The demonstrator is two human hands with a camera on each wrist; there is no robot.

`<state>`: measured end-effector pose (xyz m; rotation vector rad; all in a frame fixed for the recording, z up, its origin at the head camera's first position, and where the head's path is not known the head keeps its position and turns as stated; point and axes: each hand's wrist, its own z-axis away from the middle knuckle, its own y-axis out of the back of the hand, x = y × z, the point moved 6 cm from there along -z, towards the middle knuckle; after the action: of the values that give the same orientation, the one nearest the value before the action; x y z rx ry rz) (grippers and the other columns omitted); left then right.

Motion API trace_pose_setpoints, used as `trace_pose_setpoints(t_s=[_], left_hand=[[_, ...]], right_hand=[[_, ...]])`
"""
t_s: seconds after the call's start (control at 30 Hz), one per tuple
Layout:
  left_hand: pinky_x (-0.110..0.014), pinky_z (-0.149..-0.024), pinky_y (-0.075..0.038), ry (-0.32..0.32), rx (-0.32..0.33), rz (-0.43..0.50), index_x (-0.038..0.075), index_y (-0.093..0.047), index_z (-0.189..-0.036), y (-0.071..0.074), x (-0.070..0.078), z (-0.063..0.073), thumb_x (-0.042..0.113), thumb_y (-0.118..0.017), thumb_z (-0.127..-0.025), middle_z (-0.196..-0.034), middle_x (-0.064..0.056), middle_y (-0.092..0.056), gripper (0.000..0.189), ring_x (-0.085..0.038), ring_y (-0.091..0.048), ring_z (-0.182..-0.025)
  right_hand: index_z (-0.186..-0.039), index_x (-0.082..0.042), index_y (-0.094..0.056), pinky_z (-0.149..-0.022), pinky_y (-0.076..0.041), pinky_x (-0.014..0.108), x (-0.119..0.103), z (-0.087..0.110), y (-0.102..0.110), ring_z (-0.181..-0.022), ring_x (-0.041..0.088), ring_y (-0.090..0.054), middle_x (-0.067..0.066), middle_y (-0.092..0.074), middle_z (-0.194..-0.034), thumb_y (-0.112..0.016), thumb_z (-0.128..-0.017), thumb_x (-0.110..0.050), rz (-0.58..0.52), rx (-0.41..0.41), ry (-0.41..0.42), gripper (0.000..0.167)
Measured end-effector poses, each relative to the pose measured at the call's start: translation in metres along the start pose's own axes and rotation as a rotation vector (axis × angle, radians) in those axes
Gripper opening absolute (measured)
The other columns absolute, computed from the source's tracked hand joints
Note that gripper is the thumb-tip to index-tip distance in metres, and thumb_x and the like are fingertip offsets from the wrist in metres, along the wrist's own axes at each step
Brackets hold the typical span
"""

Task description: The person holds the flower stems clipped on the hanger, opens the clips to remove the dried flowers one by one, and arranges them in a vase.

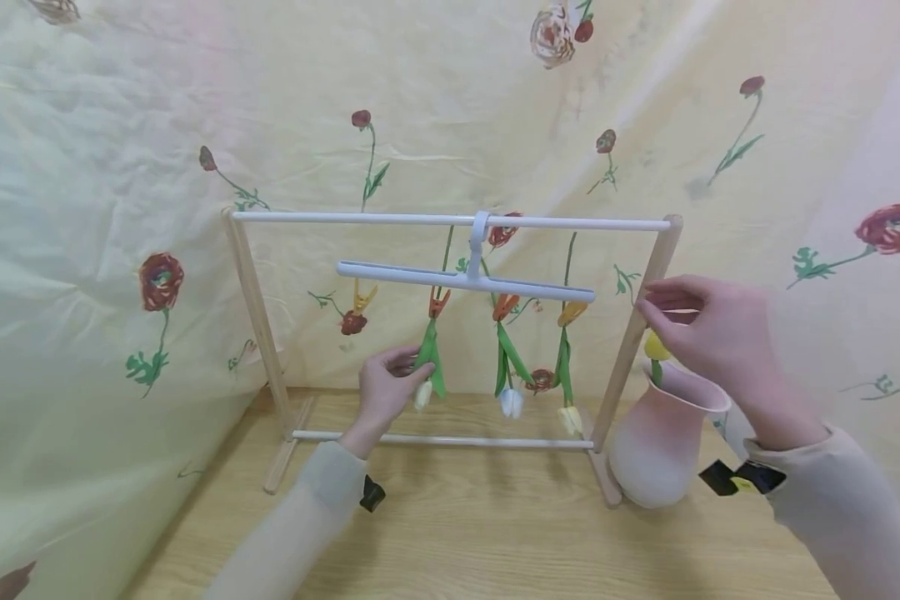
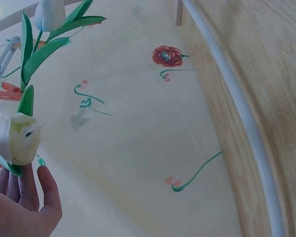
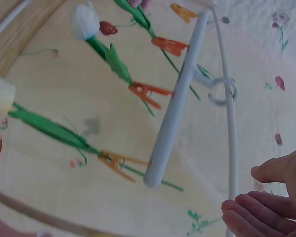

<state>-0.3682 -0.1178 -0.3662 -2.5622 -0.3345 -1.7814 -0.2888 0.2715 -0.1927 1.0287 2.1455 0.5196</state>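
My left hand (image 1: 390, 383) pinches the leafy stem of a cream artificial tulip (image 1: 423, 395) between thumb and fingers. It hangs bloom-down from a red-orange clip (image 1: 438, 302) under a pale hanger (image 1: 540, 287). Two more tulips hang to its right: a whitish tulip (image 1: 512, 403) in another red-orange clip and a cream-yellow tulip (image 1: 569, 419) in an orange-yellow clip (image 1: 572, 313). A yellow clip (image 1: 362, 302) at the hanger's left end holds nothing. Beside the rack's right post, my right hand (image 1: 720, 329) is raised with loosely bent fingers and nothing in them.
The hanger hooks over the white top bar (image 1: 345, 218) of a rack with wooden posts (image 1: 258, 317). Right of it stands a pink-and-white vase (image 1: 660, 450) with a yellow flower (image 1: 656, 346) in it. Flower-printed cloth (image 1: 292, 92) surrounds the wooden table (image 1: 495, 525).
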Motion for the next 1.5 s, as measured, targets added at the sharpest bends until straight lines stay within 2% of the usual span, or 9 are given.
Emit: trace_pose_setpoints(t_s=[0.13, 0.2, 0.3, 0.37, 0.43, 0.53, 0.6, 1.2, 1.5], left_hand=[[-0.029, -0.086, -0.066, 0.005, -0.006, 0.001, 0.006, -0.079, -0.118, 0.0, 0.0, 0.0, 0.012, -0.088, -0.087, -0.107, -0.014, -0.082, 0.032, -0.021, -0.079, -0.093], [-0.03, -0.087, -0.066, 0.005, -0.019, 0.003, 0.005, -0.079, -0.118, -0.001, 0.0, 0.0, 0.012, -0.088, -0.087, -0.108, -0.014, -0.082, 0.032, -0.022, -0.079, -0.094], [-0.03, -0.087, -0.066, 0.005, -0.029, 0.003, 0.006, -0.079, -0.118, -0.002, -0.001, 0.0, 0.012, -0.088, -0.087, -0.108, -0.014, -0.082, 0.033, -0.022, -0.079, -0.094], [-0.03, -0.087, -0.066, 0.007, -0.024, 0.001, 0.006, -0.079, -0.118, -0.001, -0.001, 0.0, 0.012, -0.088, -0.087, -0.108, -0.013, -0.082, 0.033, -0.021, -0.079, -0.094], [-0.03, -0.087, -0.066, 0.006, -0.015, -0.004, 0.006, -0.079, -0.118, 0.0, -0.001, 0.001, 0.011, -0.088, -0.087, -0.108, -0.013, -0.082, 0.033, -0.021, -0.079, -0.094], [-0.032, -0.088, -0.066, 0.005, -0.003, -0.012, 0.006, -0.079, -0.118, 0.003, 0.0, 0.003, 0.011, -0.088, -0.087, -0.109, -0.014, -0.082, 0.033, -0.022, -0.079, -0.095], [-0.032, -0.088, -0.066, 0.006, -0.003, -0.012, 0.006, -0.079, -0.118, 0.004, -0.001, 0.003, 0.01, -0.088, -0.087, -0.109, -0.014, -0.082, 0.033, -0.023, -0.079, -0.095], [-0.029, -0.085, -0.066, -0.013, -0.003, -0.008, 0.004, -0.079, -0.117, 0.004, -0.002, 0.004, 0.011, -0.088, -0.087, -0.107, -0.016, -0.082, 0.032, -0.022, -0.079, -0.092], [-0.029, -0.086, -0.066, -0.001, -0.016, -0.006, 0.005, -0.079, -0.118, 0.002, -0.003, 0.003, 0.012, -0.088, -0.087, -0.109, -0.015, -0.082, 0.033, -0.02, -0.079, -0.093]], right_hand=[[-0.114, 0.0, -0.08, -0.068, -0.047, -0.004, -0.014, -0.002, -0.018, -0.076, -0.034, -0.054, 0.023, -0.081, -0.105, -0.08, -0.094, -0.013, -0.026, -0.007, 0.074, 0.025], [-0.113, 0.0, -0.08, -0.067, -0.047, -0.004, -0.018, -0.003, -0.026, -0.076, -0.028, -0.061, 0.023, -0.081, -0.103, -0.082, -0.093, -0.013, -0.037, -0.012, 0.102, 0.025], [-0.112, 0.0, -0.081, -0.068, -0.05, -0.002, -0.026, -0.004, -0.04, -0.078, 0.001, -0.078, 0.022, -0.082, -0.101, -0.082, -0.092, -0.011, -0.064, -0.03, 0.138, 0.023], [-0.111, -0.001, -0.082, -0.068, -0.058, 0.007, -0.032, -0.005, -0.051, -0.08, 0.023, -0.082, 0.021, -0.082, -0.1, -0.082, -0.093, -0.011, -0.077, -0.047, 0.154, 0.02], [-0.111, -0.003, -0.082, -0.07, -0.064, 0.02, -0.038, -0.005, -0.063, -0.083, 0.035, -0.082, 0.019, -0.083, -0.099, -0.08, -0.093, -0.01, -0.077, -0.059, 0.173, 0.019], [-0.108, -0.003, -0.082, -0.072, -0.067, 0.04, -0.045, -0.007, -0.082, -0.085, 0.035, -0.082, 0.017, -0.083, -0.1, -0.08, -0.094, -0.011, -0.085, -0.071, 0.199, 0.016], [-0.108, -0.002, -0.082, -0.074, -0.067, 0.045, -0.049, -0.007, -0.093, -0.086, 0.034, -0.082, 0.018, -0.083, -0.101, -0.079, -0.095, -0.012, -0.101, -0.085, 0.213, 0.016], [-0.115, -0.002, -0.08, -0.076, -0.068, 0.041, -0.059, -0.012, -0.152, -0.09, 0.03, -0.082, 0.016, -0.083, -0.106, -0.078, -0.097, -0.018, -0.138, -0.277, 0.114, 0.025], [-0.114, -0.001, -0.081, -0.077, -0.068, 0.041, -0.066, -0.017, -0.162, -0.088, 0.029, -0.083, 0.016, -0.083, -0.105, -0.08, -0.095, -0.015, -0.146, -0.26, 0.122, 0.023]])
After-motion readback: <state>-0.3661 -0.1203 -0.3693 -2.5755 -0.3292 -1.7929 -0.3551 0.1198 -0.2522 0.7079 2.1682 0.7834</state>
